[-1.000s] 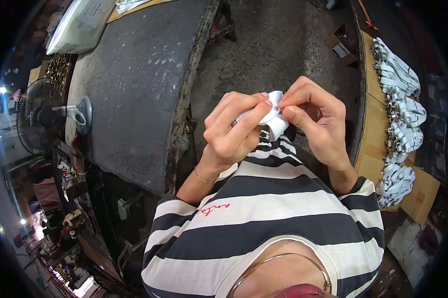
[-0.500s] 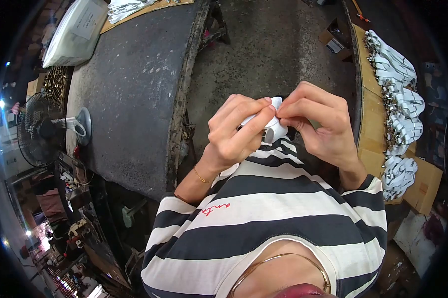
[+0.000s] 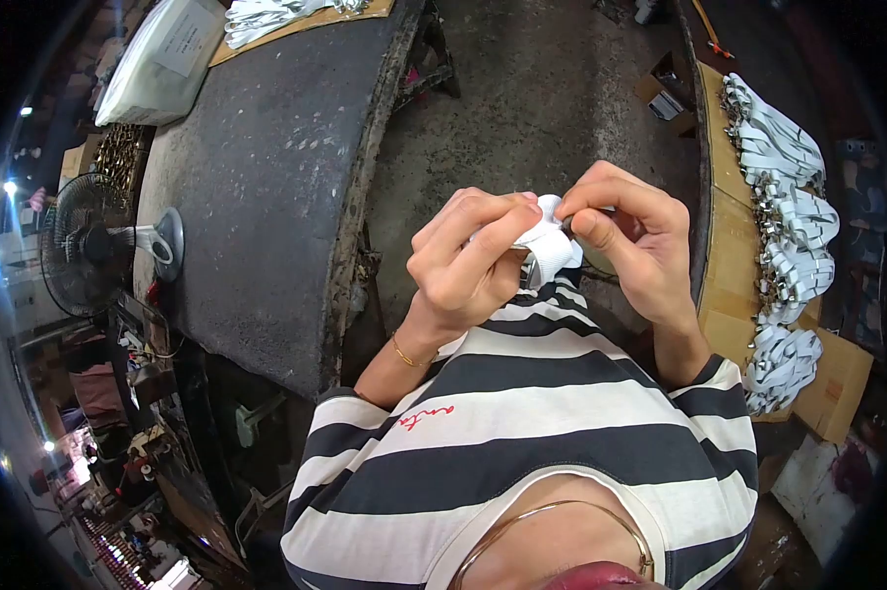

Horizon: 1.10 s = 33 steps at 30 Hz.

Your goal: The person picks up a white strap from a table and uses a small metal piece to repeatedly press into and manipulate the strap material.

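A short white woven strap (image 3: 550, 246) is held in front of my chest between both hands. My left hand (image 3: 463, 265) pinches its left side between thumb and fingers. My right hand (image 3: 628, 241) pinches the strap's upper end with thumb and forefinger. A small metal part seems to hang at the strap's lower end, mostly hidden by my fingers. I wear a black and white striped shirt (image 3: 532, 433).
A dark worn table (image 3: 257, 187) lies to my left with a fan (image 3: 89, 246) at its edge and a white bag (image 3: 158, 59). On the right, a cardboard-covered bench (image 3: 734, 246) carries several bundles of white straps (image 3: 788, 197). Concrete floor lies between.
My hands have worked the strap a little; its folded end now shows lower and wider between my fingers. The view has shifted slightly.
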Tool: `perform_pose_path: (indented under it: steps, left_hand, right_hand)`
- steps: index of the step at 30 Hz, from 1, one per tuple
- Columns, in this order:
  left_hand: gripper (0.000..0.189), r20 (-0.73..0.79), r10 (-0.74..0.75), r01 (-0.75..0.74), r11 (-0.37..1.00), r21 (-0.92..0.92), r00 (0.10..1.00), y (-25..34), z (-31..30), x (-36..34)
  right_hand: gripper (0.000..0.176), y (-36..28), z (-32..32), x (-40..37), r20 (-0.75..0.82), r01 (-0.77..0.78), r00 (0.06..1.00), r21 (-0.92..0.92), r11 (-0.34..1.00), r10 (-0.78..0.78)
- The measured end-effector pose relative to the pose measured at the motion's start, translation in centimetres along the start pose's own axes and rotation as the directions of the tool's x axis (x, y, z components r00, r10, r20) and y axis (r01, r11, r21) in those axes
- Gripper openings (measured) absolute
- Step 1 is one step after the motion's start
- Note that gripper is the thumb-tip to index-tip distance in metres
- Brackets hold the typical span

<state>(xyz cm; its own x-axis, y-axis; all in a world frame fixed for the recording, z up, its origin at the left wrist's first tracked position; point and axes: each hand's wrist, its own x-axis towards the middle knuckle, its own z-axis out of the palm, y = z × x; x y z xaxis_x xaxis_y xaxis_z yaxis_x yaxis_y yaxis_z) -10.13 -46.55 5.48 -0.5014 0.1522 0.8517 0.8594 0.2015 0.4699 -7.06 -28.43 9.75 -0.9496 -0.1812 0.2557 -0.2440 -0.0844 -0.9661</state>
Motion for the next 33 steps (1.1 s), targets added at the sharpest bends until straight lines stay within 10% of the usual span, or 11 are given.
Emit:
perform_pose_path:
  steps: [7, 18, 24, 30, 33]
  left_hand:
    - [0.035, 0.084, 0.000, -0.001, 1.000, 0.009, 0.996, 1.5, 1.0, 0.8]
    - [0.032, 0.074, 0.015, -0.026, 0.989, 0.148, 0.997, 2.7, 4.7, 1.0]
    - [0.032, -0.002, -0.009, 0.009, 0.994, 0.113, 1.000, 3.3, 6.6, 1.2]
    - [0.034, -0.003, -0.019, 0.019, 0.996, 0.081, 1.000, 3.9, 8.4, 1.6]
    - [0.035, 0.028, -0.008, 0.006, 0.997, 0.075, 1.000, 4.4, 9.1, 2.1]
  right_hand:
    - [0.016, -1.6, -2.3, 0.3, 0.157, 0.290, 0.956, -0.391, 0.873, -0.247]
    - [0.009, -1.2, -4.9, -0.2, 0.104, 0.256, 0.967, -0.421, 0.870, -0.234]
    - [0.009, -1.4, -7.0, -0.4, 0.071, -0.095, 0.993, 0.046, 0.994, 0.092]
    - [0.006, -2.3, -10.0, -0.6, 0.178, -0.014, 0.983, -0.098, 0.995, 0.031]
    - [0.010, -2.8, -10.9, -0.4, 0.233, 0.260, 0.953, -0.290, 0.921, -0.196]
